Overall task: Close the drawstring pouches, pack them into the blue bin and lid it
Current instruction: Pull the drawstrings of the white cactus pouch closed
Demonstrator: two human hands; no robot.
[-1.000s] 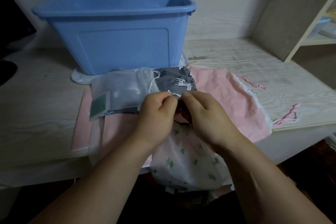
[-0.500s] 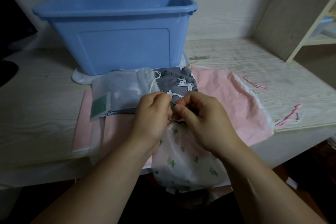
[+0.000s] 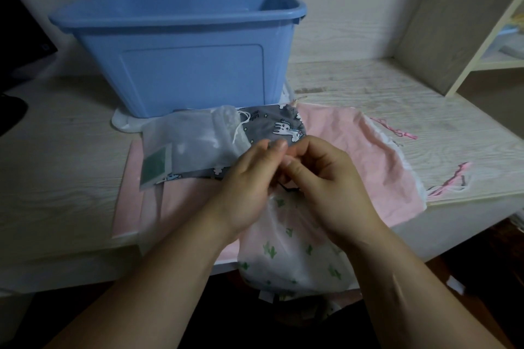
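While your hands meet at the neck of the cactus pouch (image 3: 289,252), the blue bin (image 3: 181,65) stands open-topped on the table (image 3: 56,173), straight beyond them. Your left hand (image 3: 249,187) has its fingers curled, with thumb and forefinger pressed together on the gathered top of that pouch. Your right hand (image 3: 326,187) is curled the same way, pinching the same spot from the other side, and the two hands touch. A thin dark cord (image 3: 287,188) shows just under your fingertips — which fingers hold it I cannot tell. The pouch itself is well in front of the bin, on your side, and its white body with green cacti hangs over the table's near edge.

Between your hands and the bin lie three more pouches. A translucent white pouch (image 3: 192,144) with a green label sits just in front of the bin's front wall, its mouth drawn in by a white string. It rests on a grey unicorn pouch (image 3: 278,125), which lies just in front of the bin's right front corner. Under both, a large pink pouch (image 3: 354,156) spreads flat and reaches out to the right of the bin, its mouth ungathered and its pink cords (image 3: 450,183) trailing farther right. A flat white piece (image 3: 122,123) pokes out from beneath the bin — what it is I cannot tell. A pale shelf unit (image 3: 425,22) stands to the right of the bin.
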